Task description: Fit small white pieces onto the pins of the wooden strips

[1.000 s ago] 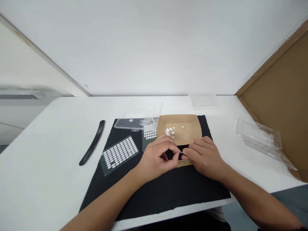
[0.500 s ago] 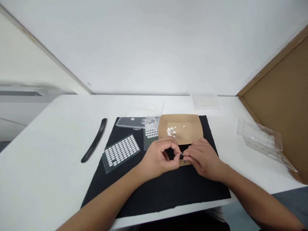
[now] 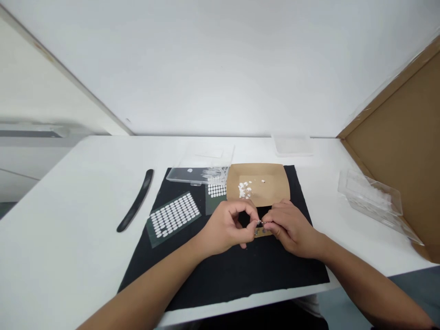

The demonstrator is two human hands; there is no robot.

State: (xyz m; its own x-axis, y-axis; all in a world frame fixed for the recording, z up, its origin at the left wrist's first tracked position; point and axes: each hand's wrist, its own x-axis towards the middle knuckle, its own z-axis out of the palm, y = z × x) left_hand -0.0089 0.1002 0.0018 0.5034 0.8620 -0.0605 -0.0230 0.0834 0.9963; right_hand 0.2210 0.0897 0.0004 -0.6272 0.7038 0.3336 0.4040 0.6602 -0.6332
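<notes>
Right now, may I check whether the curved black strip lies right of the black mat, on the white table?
The side is wrong: the head view shows the curved black strip left of the black mat, on the white table.

Tray [image 3: 275,195] on mat [image 3: 247,279], sheet [image 3: 174,218] left, box [image 3: 374,195] far right

Above a black mat [image 3: 237,284] on the white counter [image 3: 68,229], the left hand [image 3: 228,227] and right hand [image 3: 294,227] pinch a tiny shiny piece [image 3: 260,222] between them; just beyond sits a brown tray [image 3: 273,195] holding white bits [image 3: 244,189], while a sheet of white ovals [image 3: 173,219] lies to the left and a dark curved strip [image 3: 136,203] rests on the counter farther left
</notes>
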